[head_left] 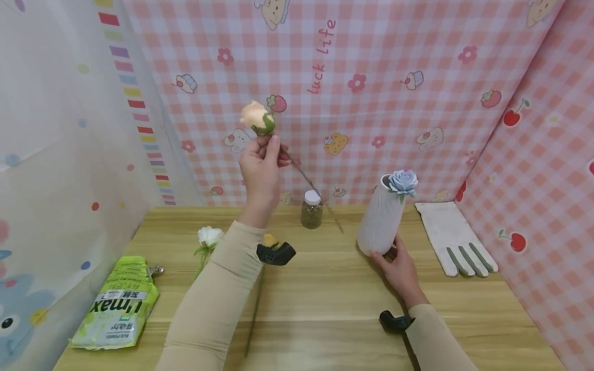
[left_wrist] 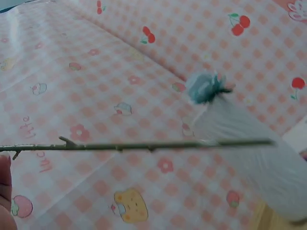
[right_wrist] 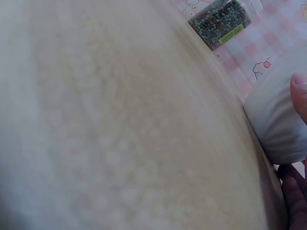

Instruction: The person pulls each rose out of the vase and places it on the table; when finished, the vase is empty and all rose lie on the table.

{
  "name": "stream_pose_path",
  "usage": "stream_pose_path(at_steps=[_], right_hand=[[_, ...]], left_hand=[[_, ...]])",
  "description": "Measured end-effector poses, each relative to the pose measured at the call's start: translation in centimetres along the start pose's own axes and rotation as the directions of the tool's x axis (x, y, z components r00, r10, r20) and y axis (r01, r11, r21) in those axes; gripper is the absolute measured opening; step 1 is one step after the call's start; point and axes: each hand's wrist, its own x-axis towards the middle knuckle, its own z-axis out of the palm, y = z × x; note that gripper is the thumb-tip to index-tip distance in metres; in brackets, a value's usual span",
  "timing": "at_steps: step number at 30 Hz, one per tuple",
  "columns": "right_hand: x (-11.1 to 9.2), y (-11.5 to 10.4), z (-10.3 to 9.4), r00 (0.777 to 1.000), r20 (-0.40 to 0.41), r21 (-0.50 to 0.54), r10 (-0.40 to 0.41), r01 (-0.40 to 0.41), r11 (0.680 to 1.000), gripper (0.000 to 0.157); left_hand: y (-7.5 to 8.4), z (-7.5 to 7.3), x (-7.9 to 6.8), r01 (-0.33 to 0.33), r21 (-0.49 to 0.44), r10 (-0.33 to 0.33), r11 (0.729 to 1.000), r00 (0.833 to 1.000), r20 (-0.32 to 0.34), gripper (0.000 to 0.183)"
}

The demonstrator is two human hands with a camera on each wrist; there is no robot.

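Observation:
My left hand [head_left: 262, 170] pinches a peach artificial rose [head_left: 256, 116] by its stem just below the bloom, raised in front of the checked backdrop. In the left wrist view the thin green stem [left_wrist: 115, 146] runs sideways, its far end overlapping the vase. My right hand [head_left: 398, 273] grips the white ribbed vase [head_left: 378, 221] low at its base, thumb and fingers on either side. The vase leans to the right. A blue rose [head_left: 402, 183] stands in it, its bloom at the rim. Only part of the right hand shows beside the vase [right_wrist: 278, 110] in its wrist view.
A jar of small pellets [head_left: 311, 210] with a white lid stands at the back. A white rose [head_left: 210, 237] and a yellow rose [head_left: 270, 239] lie by the left forearm. Far left is a green clipped pouch [head_left: 118, 304]; a white-and-grey glove [head_left: 452, 234] lies right of the vase.

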Motion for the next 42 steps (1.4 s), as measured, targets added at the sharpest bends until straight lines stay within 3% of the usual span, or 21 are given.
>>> stream_pose_path(at_steps=[5,8,13,18,24,30,38,42], right_hand=[[0.2,0.1,-0.2,1.000,0.012,0.002,0.004,-0.004,1.000,0.087],[0.2,0.0,-0.2,1.000,0.019,0.002,0.012,-0.012,1.000,0.088],[0.0,0.0,-0.1,1.000,0.018,-0.009,0.020,-0.020,1.000,0.089],[-0.2,0.0,-0.1,1.000,0.007,-0.010,0.013,-0.013,1.000,0.087],[-0.1,-0.2,-0.2,1.000,-0.005,-0.003,0.010,-0.010,1.000,0.086],[0.1,-0.1,-0.1,1.000,0.008,-0.001,0.016,-0.016,1.000,0.087],[0.1,0.1,-0.1,1.000,0.023,0.032,0.018,-0.018,0.999,0.089],[0.1,0.1,-0.1,0.999,0.024,0.028,0.023,-0.023,0.999,0.089]], left_hand=[[-1.2,-2.0,-1.5,0.069,0.228,-0.086,0.971,0.994,0.065,0.016],[-2.7,-3.2,-2.6,0.100,0.302,-0.136,0.948,0.985,0.104,0.016],[-5.3,-4.8,-4.6,0.145,0.332,-0.206,0.932,0.966,0.155,0.017],[-7.7,-6.4,-7.0,0.190,0.374,-0.265,0.908,0.951,0.160,0.017],[-11.4,-8.5,-10.2,0.236,0.513,-0.338,0.825,0.934,0.114,0.019],[-14.7,-10.1,-12.6,0.233,0.611,-0.339,0.757,0.939,0.061,0.017],[-16.3,-11.1,-14.2,0.196,0.752,-0.341,0.630,0.939,0.041,0.012],[-16.6,-11.4,-14.6,0.167,0.781,-0.322,0.602,0.946,0.046,0.009]])
